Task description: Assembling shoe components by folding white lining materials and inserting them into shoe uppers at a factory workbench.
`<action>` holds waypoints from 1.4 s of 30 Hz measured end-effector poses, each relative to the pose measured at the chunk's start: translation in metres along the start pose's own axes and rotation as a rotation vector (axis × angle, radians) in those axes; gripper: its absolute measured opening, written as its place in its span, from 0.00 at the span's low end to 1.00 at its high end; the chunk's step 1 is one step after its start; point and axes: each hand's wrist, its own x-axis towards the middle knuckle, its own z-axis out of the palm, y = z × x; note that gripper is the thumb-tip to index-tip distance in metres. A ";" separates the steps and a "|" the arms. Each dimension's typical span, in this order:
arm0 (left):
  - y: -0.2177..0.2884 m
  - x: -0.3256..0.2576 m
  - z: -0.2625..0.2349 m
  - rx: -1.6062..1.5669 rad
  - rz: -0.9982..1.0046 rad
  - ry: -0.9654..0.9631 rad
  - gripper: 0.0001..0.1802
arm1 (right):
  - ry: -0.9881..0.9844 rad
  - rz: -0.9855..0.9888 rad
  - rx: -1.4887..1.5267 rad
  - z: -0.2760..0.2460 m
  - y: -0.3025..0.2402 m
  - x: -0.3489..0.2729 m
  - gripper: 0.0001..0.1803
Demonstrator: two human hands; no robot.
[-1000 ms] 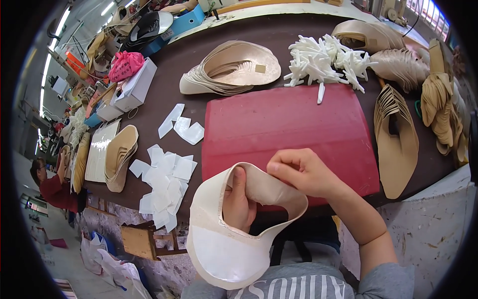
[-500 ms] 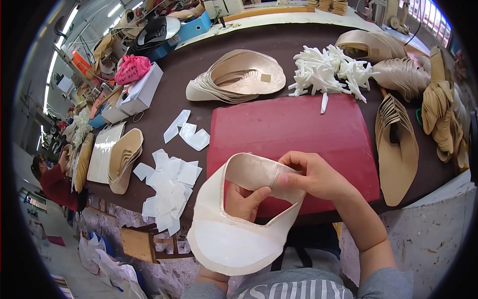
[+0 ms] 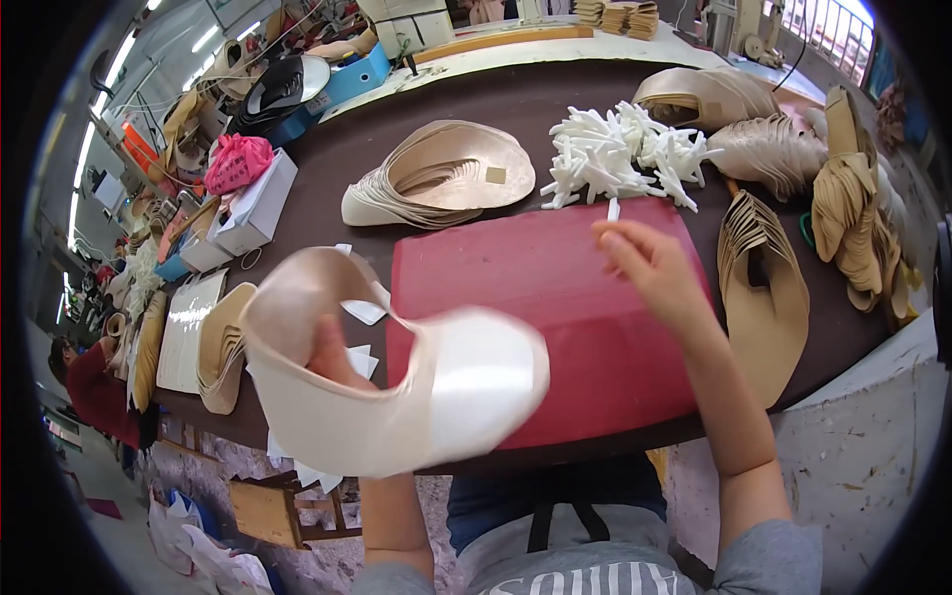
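Note:
A pale satin shoe upper (image 3: pixel 327 426) with a white lining patch (image 3: pixel 481 372) over the toe hangs in front of me, blurred by motion. My left hand (image 3: pixel 335 357) grips it through its opening, and the upper hides part of the fingers. Over the far part of the red mat (image 3: pixel 535 297), my right hand (image 3: pixel 650 268) reaches out with fingers loosely bent and apart. Its fingertips cover the near end of a small white strip (image 3: pixel 613 210). Just beyond is a heap of similar white strips (image 3: pixel 605 149).
Stacked shoe uppers (image 3: pixel 446 174) lie behind the mat, with more beige stacks (image 3: pixel 764 297) at the right. White sheet pieces (image 3: pixel 362 362) are partly hidden behind the held upper. A white box (image 3: pixel 258 213) stands far left. Further left, a person in a dark red top (image 3: pixel 99 392) sits.
My right hand has let go of the upper and moved forward to the loose white strip. My left hand has swung the upper leftward and turned its toe to the right.

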 end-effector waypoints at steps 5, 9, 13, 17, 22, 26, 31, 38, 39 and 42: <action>-0.018 -0.059 0.009 0.542 1.059 -0.384 0.17 | 0.225 -0.086 -0.692 -0.025 0.037 0.070 0.15; -0.004 -0.093 0.009 0.496 0.964 -0.927 0.24 | 0.148 -0.037 -0.840 -0.042 0.040 0.088 0.16; 0.041 -0.043 0.004 0.052 0.705 -1.018 0.24 | -0.008 -0.120 -0.586 -0.035 0.021 0.064 0.14; 0.048 -0.001 0.069 0.207 0.194 -1.189 0.15 | -0.099 -0.269 -0.186 -0.004 -0.020 0.014 0.12; 0.033 -0.005 0.103 0.035 -0.198 -1.307 0.10 | -0.123 -0.368 -0.071 0.007 -0.032 -0.005 0.11; 0.031 -0.011 0.100 0.009 -0.143 -1.264 0.08 | -0.219 -0.085 0.268 0.005 -0.023 0.001 0.12; 0.026 -0.015 0.102 -0.028 -0.167 -1.205 0.07 | -0.241 -0.019 0.386 0.012 -0.020 0.003 0.11; 0.024 -0.009 0.088 -0.140 -0.031 -1.116 0.05 | -0.212 0.241 0.517 0.012 -0.008 0.016 0.10; 0.028 -0.009 0.088 -0.155 -0.085 -1.081 0.06 | -0.206 0.238 0.516 0.007 -0.004 0.019 0.10; 0.037 -0.009 0.087 -0.188 -0.189 -1.015 0.06 | 0.019 0.067 0.031 -0.016 0.021 0.043 0.13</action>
